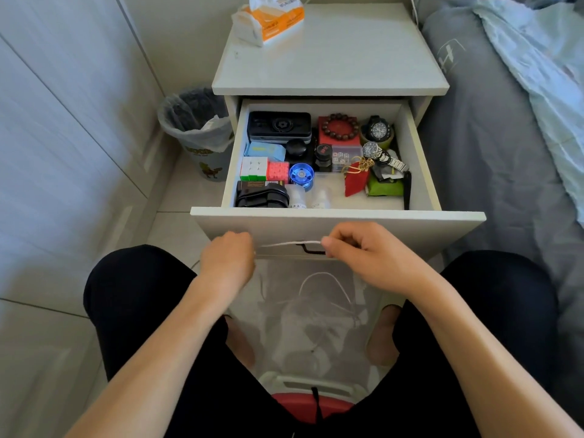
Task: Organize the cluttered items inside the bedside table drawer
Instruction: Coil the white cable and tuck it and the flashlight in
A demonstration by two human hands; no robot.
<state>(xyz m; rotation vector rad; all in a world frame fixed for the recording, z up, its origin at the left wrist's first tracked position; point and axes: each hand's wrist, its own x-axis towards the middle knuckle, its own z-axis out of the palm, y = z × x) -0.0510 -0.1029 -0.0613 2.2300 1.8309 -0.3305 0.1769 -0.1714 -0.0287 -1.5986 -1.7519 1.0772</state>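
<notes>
Head view: both hands (229,259) (363,251) grip a white cord (290,243) taut, its lower loops blurred.

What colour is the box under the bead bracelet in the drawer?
Red; the box sits beneath the dark brown bead bracelet, clearest in the head view.

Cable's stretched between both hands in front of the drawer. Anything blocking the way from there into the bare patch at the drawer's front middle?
Only the drawer front stands between. The white cable, held by the left hand and right hand, must be lifted over it. Two small white bottles border the bare patch on the left.
</notes>
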